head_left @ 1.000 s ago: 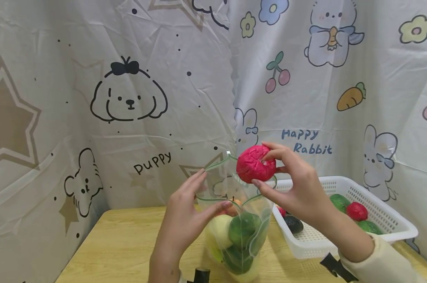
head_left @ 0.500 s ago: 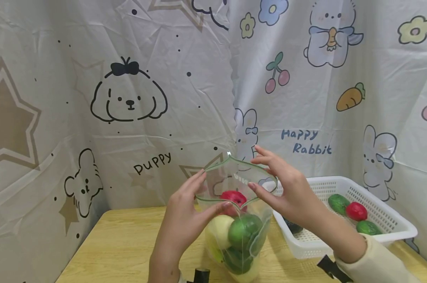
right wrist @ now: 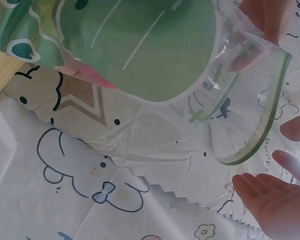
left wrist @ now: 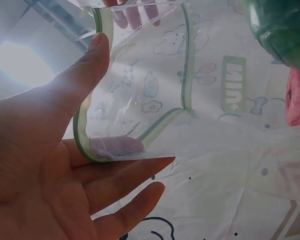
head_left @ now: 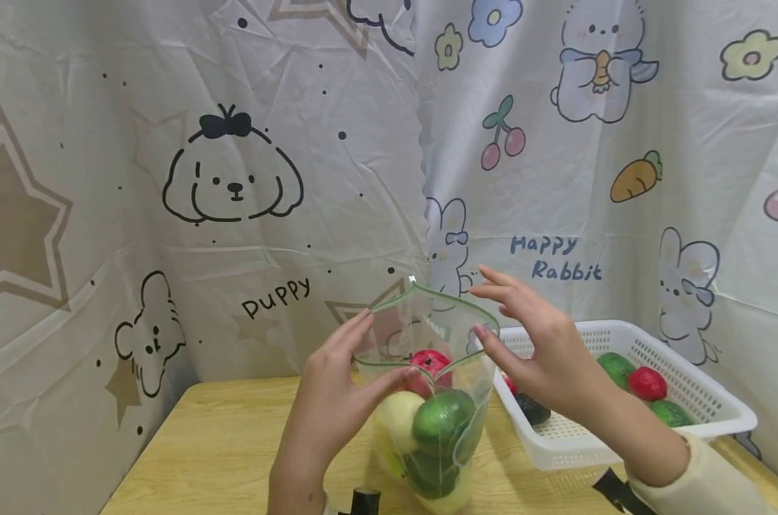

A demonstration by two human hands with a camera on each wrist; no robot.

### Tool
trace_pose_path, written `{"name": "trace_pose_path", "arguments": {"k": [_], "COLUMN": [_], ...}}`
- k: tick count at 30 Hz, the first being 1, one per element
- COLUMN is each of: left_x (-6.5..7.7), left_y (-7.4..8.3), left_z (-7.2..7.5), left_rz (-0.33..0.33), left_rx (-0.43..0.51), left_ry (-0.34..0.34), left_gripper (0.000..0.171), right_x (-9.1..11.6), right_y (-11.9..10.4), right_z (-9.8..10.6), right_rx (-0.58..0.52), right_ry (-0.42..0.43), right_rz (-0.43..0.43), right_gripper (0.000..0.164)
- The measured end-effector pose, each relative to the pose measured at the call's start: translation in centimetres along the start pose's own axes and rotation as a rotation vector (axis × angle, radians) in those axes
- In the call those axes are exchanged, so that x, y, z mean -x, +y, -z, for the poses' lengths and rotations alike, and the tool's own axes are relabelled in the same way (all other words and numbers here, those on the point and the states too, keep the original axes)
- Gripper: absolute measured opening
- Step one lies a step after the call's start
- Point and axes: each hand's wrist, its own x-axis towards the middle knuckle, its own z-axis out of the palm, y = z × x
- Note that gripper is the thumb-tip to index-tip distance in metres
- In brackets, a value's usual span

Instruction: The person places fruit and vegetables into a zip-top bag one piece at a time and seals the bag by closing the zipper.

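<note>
A clear zip bag (head_left: 467,377) with a green-edged mouth stands upright on the table, its mouth spread wide. My left hand (head_left: 333,397) holds the left side of that mouth; in the left wrist view the thumb lies along the rim and one finger shows through the plastic. Inside, a wrinkled red round fruit (head_left: 430,363) sits on top, above a pale yellow fruit (head_left: 398,420) and glossy green fruit (head_left: 444,418). My right hand (right wrist: 277,202) is beside the mouth's right side with fingers spread and nothing in them.
To the right, a white plastic basket (head_left: 730,418) holds green fruit (head_left: 617,370), a small red fruit (head_left: 648,383) and a dark avocado-like fruit (head_left: 532,409). The wooden table (head_left: 221,443) meets a printed curtain (head_left: 337,236) behind.
The red fruit has gone from my right hand into the bag. My right hand released it, dipped toward the mouth, then moved slightly right. My left hand has kept its hold.
</note>
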Motion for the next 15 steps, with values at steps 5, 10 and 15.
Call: {"name": "trace_pose_path", "arguments": {"k": [5, 10, 15], "left_x": [0.1, 0.1, 0.0], "left_y": [0.1, 0.1, 0.0], "left_z": [0.1, 0.1, 0.2], "left_rz": [0.032, 0.036, 0.040], "left_rx": [0.006, 0.010, 0.001], "left_ry": [-0.021, -0.025, -0.028], "left_gripper": [0.086, 0.087, 0.087], "right_x": [1.3, 3.0, 4.8], "right_y": [1.3, 3.5, 7.2], "right_z": [0.0, 0.5, 1.8], "right_rx": [0.006, 0.045, 0.123], "right_ry": [0.008, 0.010, 0.038], "right_rz": [-0.051, -0.110, -0.161], "right_gripper": [0.043, 0.041, 0.039]}}
